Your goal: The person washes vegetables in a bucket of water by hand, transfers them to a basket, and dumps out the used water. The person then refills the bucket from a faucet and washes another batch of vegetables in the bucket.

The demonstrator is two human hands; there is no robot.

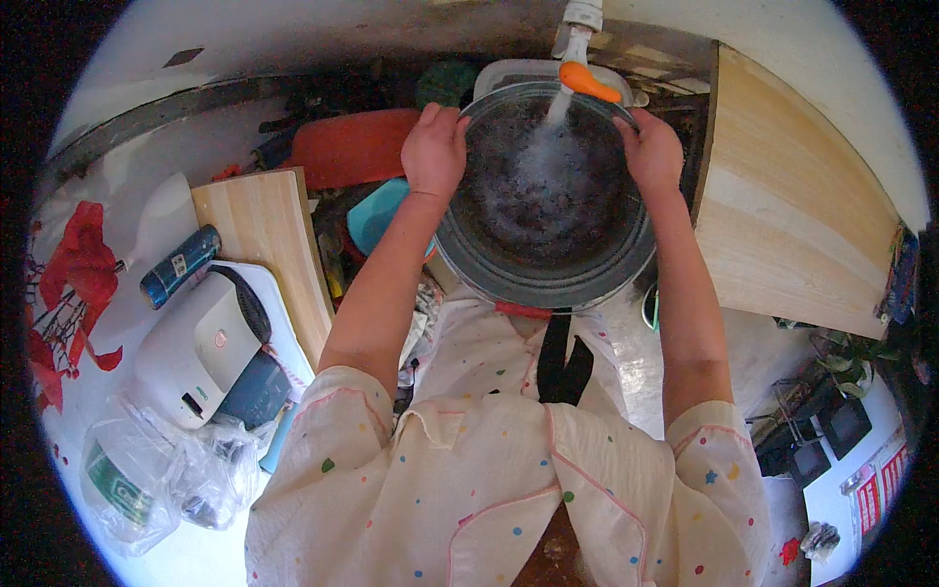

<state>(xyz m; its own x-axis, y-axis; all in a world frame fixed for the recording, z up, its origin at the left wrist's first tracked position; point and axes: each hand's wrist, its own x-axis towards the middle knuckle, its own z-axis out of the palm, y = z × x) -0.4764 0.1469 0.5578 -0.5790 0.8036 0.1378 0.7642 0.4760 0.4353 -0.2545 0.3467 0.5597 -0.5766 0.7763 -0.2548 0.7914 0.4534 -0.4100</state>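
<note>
A large round dark pan (538, 279) is tilted under a tap (579, 44) with an orange handle (589, 83). Water runs from the tap into the upper part of the pan. My left hand (434, 152) is closed on the pan's upper left rim, and my right hand (649, 152) grips its upper right rim. The fingertips of both hands are partly hidden behind the rim.
A light wooden board (792, 196) lies at the right, another (269, 254) at the left. Beside the left arm are a red container (352, 147) and a blue bowl (375, 217). A white appliance (201, 347) and plastic bags (127, 484) are far left.
</note>
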